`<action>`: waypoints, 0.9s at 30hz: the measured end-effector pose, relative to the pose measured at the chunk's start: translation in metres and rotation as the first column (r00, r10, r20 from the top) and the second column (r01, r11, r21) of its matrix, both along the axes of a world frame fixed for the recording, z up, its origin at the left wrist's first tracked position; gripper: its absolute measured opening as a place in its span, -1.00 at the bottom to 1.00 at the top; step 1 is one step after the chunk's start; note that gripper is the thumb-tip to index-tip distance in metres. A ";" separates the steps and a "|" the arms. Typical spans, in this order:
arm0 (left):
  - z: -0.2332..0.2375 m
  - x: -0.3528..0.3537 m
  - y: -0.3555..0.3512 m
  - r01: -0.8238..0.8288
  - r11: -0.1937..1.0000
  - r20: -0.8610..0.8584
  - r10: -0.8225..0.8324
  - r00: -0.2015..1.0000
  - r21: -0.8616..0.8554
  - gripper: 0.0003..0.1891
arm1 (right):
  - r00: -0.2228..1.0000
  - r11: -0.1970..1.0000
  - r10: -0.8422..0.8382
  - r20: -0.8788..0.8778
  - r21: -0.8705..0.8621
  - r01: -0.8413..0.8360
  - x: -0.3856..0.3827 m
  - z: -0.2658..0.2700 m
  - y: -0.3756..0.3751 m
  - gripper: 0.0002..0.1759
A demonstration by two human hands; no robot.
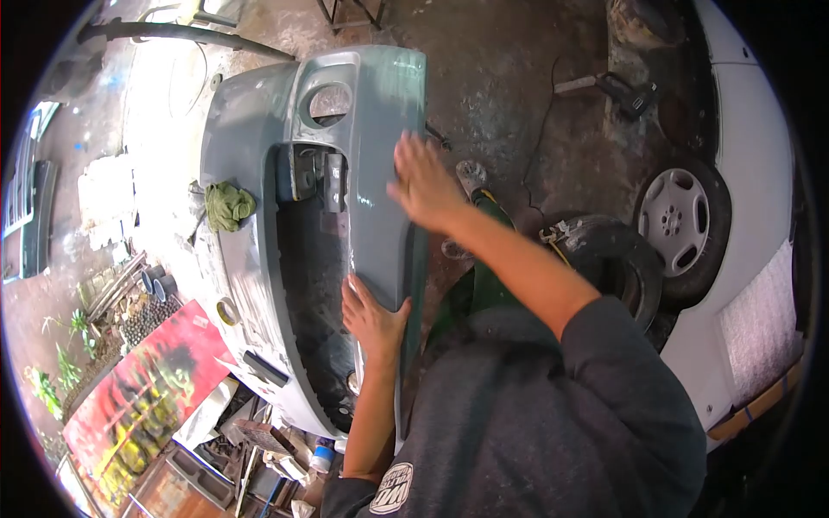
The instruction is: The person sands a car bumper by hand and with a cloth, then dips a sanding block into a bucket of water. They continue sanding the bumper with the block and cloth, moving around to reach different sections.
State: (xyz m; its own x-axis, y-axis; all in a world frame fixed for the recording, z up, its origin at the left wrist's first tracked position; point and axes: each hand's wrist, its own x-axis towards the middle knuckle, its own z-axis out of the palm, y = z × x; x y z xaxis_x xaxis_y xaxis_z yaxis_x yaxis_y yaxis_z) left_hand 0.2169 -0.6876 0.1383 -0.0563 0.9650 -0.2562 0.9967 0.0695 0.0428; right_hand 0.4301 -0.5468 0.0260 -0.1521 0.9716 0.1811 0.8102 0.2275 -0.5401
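A large car bumper (377,112) in grey primer with pale sanded patches lies before me, with a round opening near its far end and a long opening along its middle. My left hand (375,321) rests on the strip beside the long opening, fingers spread and thumb out. Farther along, my right hand (423,186) lies over the bumper's near edge with its fingers stretched out, slightly blurred. Whatever is under its palm is hidden. A crumpled green cloth (229,206) sits on the bumper's far side.
Right of me are a loose tyre (609,259), a wheel (678,220) and a white car body (751,147). A power tool (629,93) with a cord lies on the floor. A red painted panel (151,393) and assorted clutter (263,440) are at lower left.
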 end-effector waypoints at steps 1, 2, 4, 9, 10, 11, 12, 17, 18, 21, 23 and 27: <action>-0.002 0.001 0.001 -0.009 1.000 -0.002 0.009 1.000 -0.016 0.33 | 1.000 0.999 0.024 -0.011 -0.040 -0.025 -0.012 0.009 -0.025 -0.11; -0.002 0.003 0.000 -0.009 1.000 -0.001 0.009 1.000 -0.018 0.33 | 0.980 0.986 0.143 -0.141 -0.068 -0.153 -0.019 0.013 -0.057 -0.12; 0.001 0.002 0.001 -0.009 1.000 -0.003 0.009 1.000 -0.023 0.33 | 0.946 0.956 0.289 -0.145 -0.010 -0.294 -0.007 0.010 -0.074 -0.13; -0.004 0.005 0.000 -0.008 1.000 -0.002 0.008 1.000 0.009 0.34 | 0.998 0.999 -0.031 0.047 0.030 0.030 0.046 -0.029 0.038 -0.16; -0.002 0.002 -0.001 -0.002 1.000 -0.008 0.002 1.000 0.002 0.34 | 0.991 0.993 -0.116 0.063 0.027 0.115 0.045 -0.030 0.045 -0.17; 0.000 0.001 0.000 0.003 1.000 -0.010 -0.003 1.000 -0.002 0.34 | 0.992 0.992 -0.127 0.025 0.001 0.127 0.036 -0.028 0.034 -0.17; 0.000 0.003 0.002 -0.001 1.000 -0.005 0.001 1.000 0.000 0.34 | 1.000 1.000 -0.013 -0.013 -0.011 0.013 0.029 -0.018 0.011 -0.17; -0.005 0.000 0.000 0.047 0.998 -0.005 -0.046 0.999 0.045 0.33 | 0.914 0.914 0.406 -0.023 -0.004 -0.406 0.035 -0.002 -0.047 -0.19; -0.006 0.000 0.000 0.055 0.997 0.002 -0.055 0.998 0.061 0.34 | 0.955 0.956 0.293 -0.039 -0.007 -0.293 0.043 -0.002 -0.023 -0.19; -0.008 0.000 -0.002 0.055 0.997 -0.010 -0.054 0.998 0.054 0.35 | 0.999 0.999 -0.042 0.018 0.034 0.042 0.057 -0.036 0.076 -0.17; -0.006 -0.002 -0.004 0.053 0.998 -0.019 -0.052 0.998 0.040 0.36 | 0.987 0.990 -0.141 -0.074 -0.012 0.140 0.032 -0.031 0.082 -0.16; -0.006 0.001 -0.001 0.023 1.000 -0.006 -0.023 1.000 0.019 0.38 | 0.978 0.997 0.072 -0.194 -0.025 -0.079 -0.029 0.019 -0.028 -0.16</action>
State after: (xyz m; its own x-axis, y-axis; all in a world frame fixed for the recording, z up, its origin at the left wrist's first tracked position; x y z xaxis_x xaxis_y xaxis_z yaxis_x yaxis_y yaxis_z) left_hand 0.2183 -0.6886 0.1323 -0.0358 0.9707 -0.2376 0.9982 0.0461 0.0378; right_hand 0.4013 -0.5744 0.0448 -0.1904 0.9645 0.1827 0.6713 0.2638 -0.6927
